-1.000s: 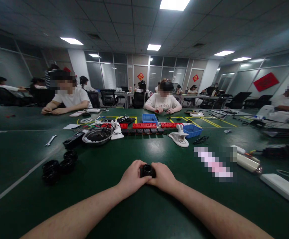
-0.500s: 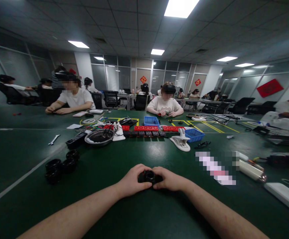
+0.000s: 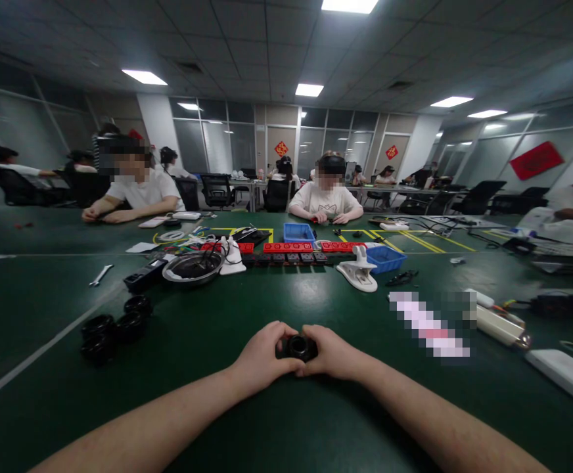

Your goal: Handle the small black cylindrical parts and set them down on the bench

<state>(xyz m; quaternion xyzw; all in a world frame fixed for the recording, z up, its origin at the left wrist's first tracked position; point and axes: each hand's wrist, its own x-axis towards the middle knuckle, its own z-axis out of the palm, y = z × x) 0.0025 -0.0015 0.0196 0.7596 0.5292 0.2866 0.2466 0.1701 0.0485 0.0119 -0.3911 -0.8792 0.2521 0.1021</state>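
1. Little has moved since a second ago — both hands still clamp the black ring [image 3: 297,346] low over the green table [image 3: 267,420]; only the view has shifted slightly.
2. Left hand [image 3: 261,358] and right hand [image 3: 333,355] each curl their fingers tight round the ring, pinching it between them.
3. Step looks like twisting or pressing the ring together; next move likely needs a firm counter-grip.
4. More black rings [image 3: 114,328] sit to the left, well apart.

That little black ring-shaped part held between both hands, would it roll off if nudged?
The black ring part looks round and rigid, so on edge it would probably roll. Laid flat, like the similar black rings on the table, it likely stays put. It seems light.
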